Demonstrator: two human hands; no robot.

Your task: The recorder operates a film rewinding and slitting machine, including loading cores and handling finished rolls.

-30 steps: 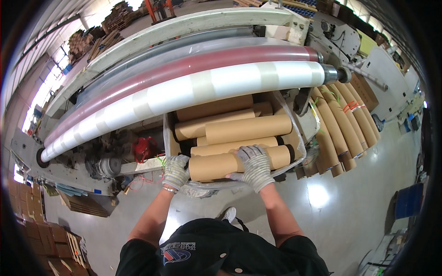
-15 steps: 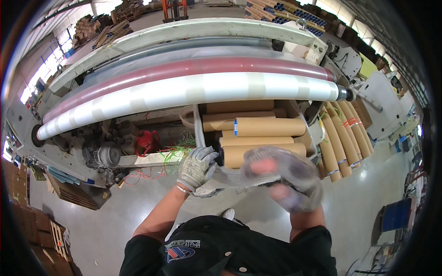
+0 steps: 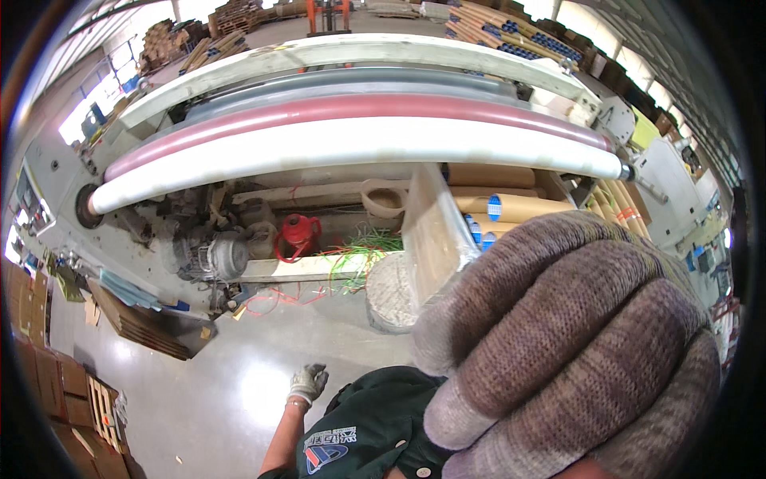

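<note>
My right hand [image 3: 566,335], in a greyish purple knitted glove, is very close to the camera and fills the lower right. Its fingers are curled; the palm is hidden, so anything inside it cannot be made out. Behind it, partly covered, a carton [image 3: 435,227] with clear plastic over its side holds brown cardboard tubes [image 3: 476,204], some with blue labels. My left hand [image 3: 307,383], in a pale glove, hangs low over the floor beside my body. It holds nothing, its fingers loosely apart.
A long white roll [image 3: 351,145] spans the machine, in front of a dark pink roller [image 3: 319,113]. Below are a motor [image 3: 223,257], a red can [image 3: 298,234], green and red straps [image 3: 363,247] and a round pale block [image 3: 389,295]. Flattened cardboard [image 3: 144,319] leans at left.
My left hand has left the carton's near edge and dropped to my side. My right hand has risen from the carton toward the camera. The view has shifted.
</note>
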